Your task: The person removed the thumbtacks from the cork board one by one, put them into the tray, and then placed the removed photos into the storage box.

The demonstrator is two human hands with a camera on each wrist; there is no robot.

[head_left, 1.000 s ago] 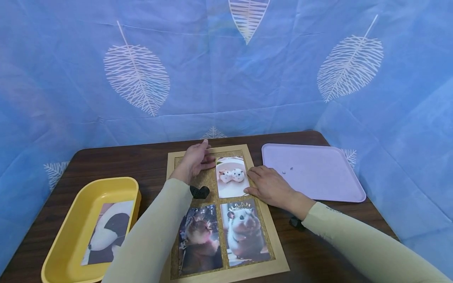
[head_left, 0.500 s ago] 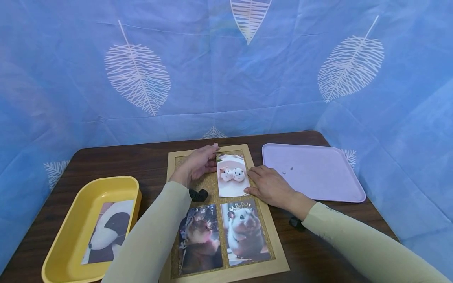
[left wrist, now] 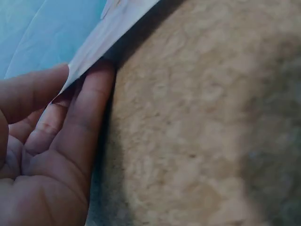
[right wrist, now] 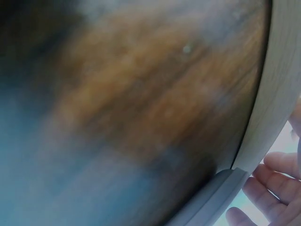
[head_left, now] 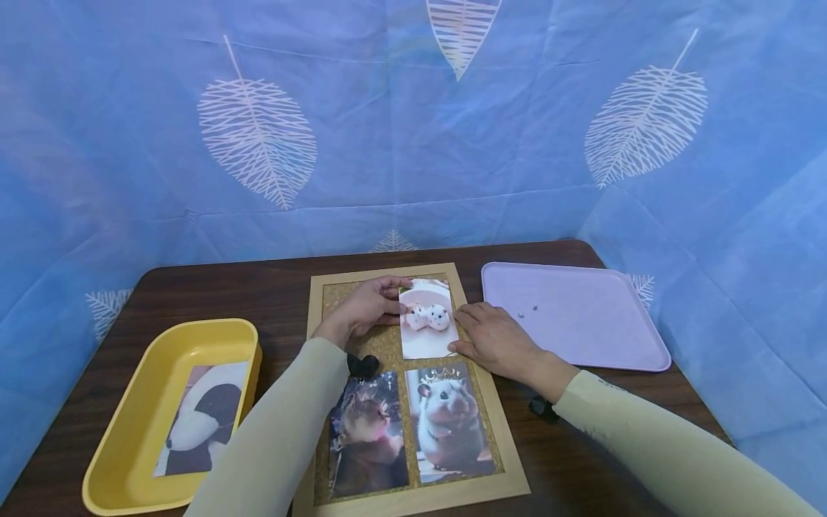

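A photo of two small white animals [head_left: 425, 339] lies at the upper right of a wood-framed cork board [head_left: 388, 346]. My left hand [head_left: 363, 310] pinches the photo's left edge; in the left wrist view the thumb is on one face and fingers are behind the bent-up sheet [left wrist: 110, 40]. On the board's right frame bar rests my right hand [head_left: 500, 343], its fingertips at the photo's right edge. In the right wrist view its fingers [right wrist: 277, 181] look loosely extended past the frame. Two more photos, a dark brown animal [head_left: 368, 438] and a crowned hamster [head_left: 450, 424], lie below.
A yellow bin [head_left: 132, 431] at the left holds a black-and-white photo [head_left: 203, 416]. At the right stands a lilac tray [head_left: 588, 323] with small pieces [head_left: 521, 316] on it. A blue leaf-patterned cloth [head_left: 388, 129] hangs behind the dark wooden table [head_left: 213, 291].
My left hand has come down and right onto the photo's left edge, and its fingers have closed on it. The right hand keeps its place. The view has shifted slightly.
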